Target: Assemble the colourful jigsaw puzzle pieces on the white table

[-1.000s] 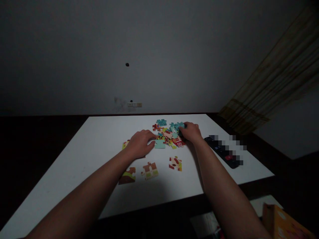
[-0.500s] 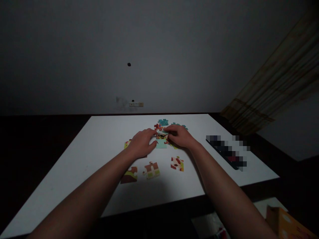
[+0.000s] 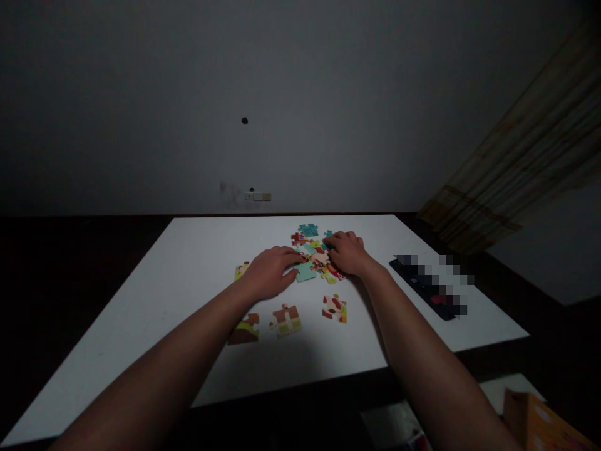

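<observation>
From here on the head camera I see the loose pile of jigsaw puzzle pieces [image 3: 313, 249] lying straight ahead, between my two hands, on the far half of the white tabletop [image 3: 141, 326]. The pile runs longer side to side than front to back. My right hand [image 3: 345, 252] is the nearer, curled over the pile's right edge with its fingers [image 3: 331, 241] bent down among the pieces; I cannot tell whether they pinch anything. My left hand [image 3: 270, 272] lies flatter and lower, its fingers narrowed together and reaching toward a teal piece [image 3: 305, 272] at the near edge of the pile, apparently touching it, though I cannot tell if it is held. The pieces are glossy and mixed: teal, red, cream and yellow, some overlapping. Three small joined clusters [image 3: 286, 321] sit nearer me, below the hands, and a yellow fragment [image 3: 241, 270] lies just left of my left hand. To the right, a long dark flat object [image 3: 422, 291], blurred into blocks, lies well apart, angled along the table edge.
</observation>
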`<state>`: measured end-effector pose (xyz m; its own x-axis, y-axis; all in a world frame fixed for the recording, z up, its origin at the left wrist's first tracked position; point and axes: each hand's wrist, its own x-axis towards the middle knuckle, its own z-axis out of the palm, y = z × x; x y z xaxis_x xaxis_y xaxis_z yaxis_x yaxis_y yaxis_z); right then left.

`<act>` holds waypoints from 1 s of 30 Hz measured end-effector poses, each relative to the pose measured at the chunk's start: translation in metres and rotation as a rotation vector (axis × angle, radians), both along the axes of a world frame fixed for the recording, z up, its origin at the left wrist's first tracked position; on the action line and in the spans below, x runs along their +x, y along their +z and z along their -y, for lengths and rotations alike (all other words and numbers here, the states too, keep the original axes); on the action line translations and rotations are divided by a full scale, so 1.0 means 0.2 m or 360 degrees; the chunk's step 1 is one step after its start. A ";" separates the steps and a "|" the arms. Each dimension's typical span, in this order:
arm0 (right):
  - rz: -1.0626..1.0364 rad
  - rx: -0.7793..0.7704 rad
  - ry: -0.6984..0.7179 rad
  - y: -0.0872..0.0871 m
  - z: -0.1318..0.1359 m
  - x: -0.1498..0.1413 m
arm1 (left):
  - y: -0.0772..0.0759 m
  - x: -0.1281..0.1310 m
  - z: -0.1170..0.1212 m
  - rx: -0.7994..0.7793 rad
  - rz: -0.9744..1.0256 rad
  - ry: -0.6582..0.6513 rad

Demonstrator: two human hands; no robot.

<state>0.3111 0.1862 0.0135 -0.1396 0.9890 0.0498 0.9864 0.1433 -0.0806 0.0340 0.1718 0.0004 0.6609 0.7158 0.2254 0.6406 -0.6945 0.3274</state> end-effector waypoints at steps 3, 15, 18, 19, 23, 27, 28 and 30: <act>-0.0044 -0.0031 -0.0019 0.00 -0.01 0.00 | 0.00 0.00 0.00 0.0007 0.0009 -0.0007; -0.0229 0.0009 0.0010 -0.02 -0.02 0.05 | 0.00 0.00 0.00 -0.0015 0.0032 -0.0009; -0.0202 -0.0019 0.0003 -0.02 -0.02 0.10 | 0.00 0.00 -0.01 -0.0013 0.0021 0.0005; -0.0194 -0.0050 0.0010 -0.01 -0.01 0.11 | 0.00 0.00 -0.01 -0.0012 0.0017 0.0007; -0.0181 -0.0117 0.0040 0.00 0.00 0.14 | 0.01 0.00 0.00 -0.0009 0.0017 -0.0005; -0.0160 -0.0119 0.0076 0.01 0.01 0.15 | 0.01 0.00 0.00 -0.0020 0.0026 0.0010; -0.0161 -0.0117 0.0085 0.01 0.01 0.16 | 0.01 0.00 0.00 -0.0025 0.0025 0.0016; -0.0177 -0.0118 0.0092 0.01 0.01 0.16 | 0.01 0.00 0.00 -0.0035 0.0020 0.0030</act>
